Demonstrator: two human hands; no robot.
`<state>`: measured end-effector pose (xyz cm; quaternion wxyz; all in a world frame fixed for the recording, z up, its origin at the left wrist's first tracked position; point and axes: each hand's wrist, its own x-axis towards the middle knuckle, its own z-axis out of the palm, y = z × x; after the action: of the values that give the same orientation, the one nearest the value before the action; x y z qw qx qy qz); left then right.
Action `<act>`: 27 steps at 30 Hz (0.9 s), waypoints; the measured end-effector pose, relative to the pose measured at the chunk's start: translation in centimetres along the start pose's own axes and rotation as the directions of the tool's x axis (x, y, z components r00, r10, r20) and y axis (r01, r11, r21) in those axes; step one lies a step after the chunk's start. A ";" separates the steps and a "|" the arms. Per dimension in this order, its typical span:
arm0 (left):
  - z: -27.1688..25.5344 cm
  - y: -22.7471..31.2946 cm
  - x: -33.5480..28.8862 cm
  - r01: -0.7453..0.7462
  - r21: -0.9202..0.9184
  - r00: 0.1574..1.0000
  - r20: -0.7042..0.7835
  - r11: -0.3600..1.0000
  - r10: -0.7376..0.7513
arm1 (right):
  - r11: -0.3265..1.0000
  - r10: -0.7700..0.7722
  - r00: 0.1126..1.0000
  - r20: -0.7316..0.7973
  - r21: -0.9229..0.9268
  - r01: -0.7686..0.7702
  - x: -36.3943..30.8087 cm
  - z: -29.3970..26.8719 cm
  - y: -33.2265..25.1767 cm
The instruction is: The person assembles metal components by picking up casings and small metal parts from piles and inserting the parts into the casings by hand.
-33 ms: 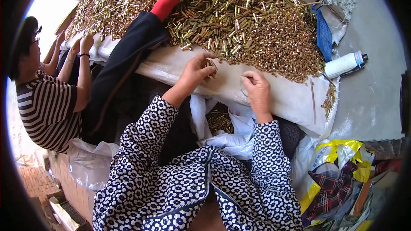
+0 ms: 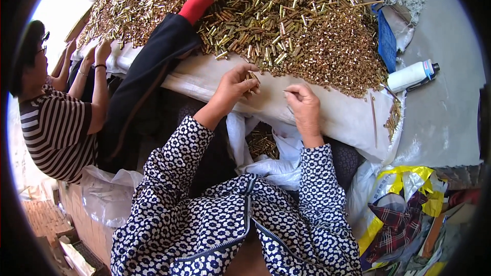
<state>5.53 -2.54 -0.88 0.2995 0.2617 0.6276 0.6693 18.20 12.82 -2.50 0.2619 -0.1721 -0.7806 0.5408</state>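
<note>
Right hand (image 2: 304, 108) of mine has shifted a touch toward the left of the frame since the earlier pic, so its tips sit nearer my left hand (image 2: 236, 87), approx. mid-frame; the left has hardly moved. It's curled around a small bunch of brass-coloured pieces (image 2: 250, 77), over the near edge of the pale cloth (image 2: 337, 112). Right one: thumb + index tips brought close, other fingers bent; can't tell if a tiny piece is pinched betw. them. Loose stuff: long slim pieces (image 2: 281, 53) heaped upper middle, short stubby bits (image 2: 337, 46) upper right of centre, w/ more metal in the open white sack (image 2: 286, 174), lower centre. Handling, my guess: each one light, stiff, prob. smooth & a bit slippery, not fragile; a handful adds up in weight & could spill betw. fingers. Best hold for a single = thumb & index across its middle; for a bunch, cupped palm w/ fingers wrapped. Other diffs since the earlier pic minimal: heap looks the same, person in striped top (image 2: 59, 133) at far left abt. as before, white bottle (image 2: 409, 76) at right likewise, bunch in my left looks unchanged too
</note>
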 end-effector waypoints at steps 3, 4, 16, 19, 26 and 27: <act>0.9 0.0 -1.0 0.078 -0.259 0.997 0.020 0.963 -0.075 | 0.976 -0.030 1.000 0.009 0.216 0.027 -0.7 1.5 -0.6; 0.9 -0.1 -1.3 0.091 -0.296 0.996 0.019 0.951 -0.090 | 0.966 -0.021 0.999 0.029 0.258 0.013 -0.9 1.9 -0.7; 1.9 -1.5 -2.1 0.123 -0.444 0.992 0.083 0.887 -0.096 | 0.915 0.080 0.992 0.096 0.388 -0.111 -2.3 2.1 -1.2; 2.2 -1.5 -2.2 0.101 -0.472 0.995 0.057 0.876 -0.084 | 0.957 0.024 0.997 0.073 0.288 -0.044 -2.4 2.1 -1.3; 2.4 -1.5 -2.1 0.080 -0.512 0.996 0.065 0.855 -0.055 | 0.907 0.010 0.999 0.042 0.420 -0.027 -2.3 2.3 -1.1; 2.4 -1.4 -2.1 0.066 -0.491 0.997 0.056 0.869 -0.044 | 0.924 -0.009 1.000 0.025 0.382 -0.001 -2.2 2.3 -1.1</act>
<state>8.86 -2.40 -2.02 0.3886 0.1732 0.4368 0.7926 18.65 9.45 -2.61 0.2814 -0.1092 -0.6642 0.6839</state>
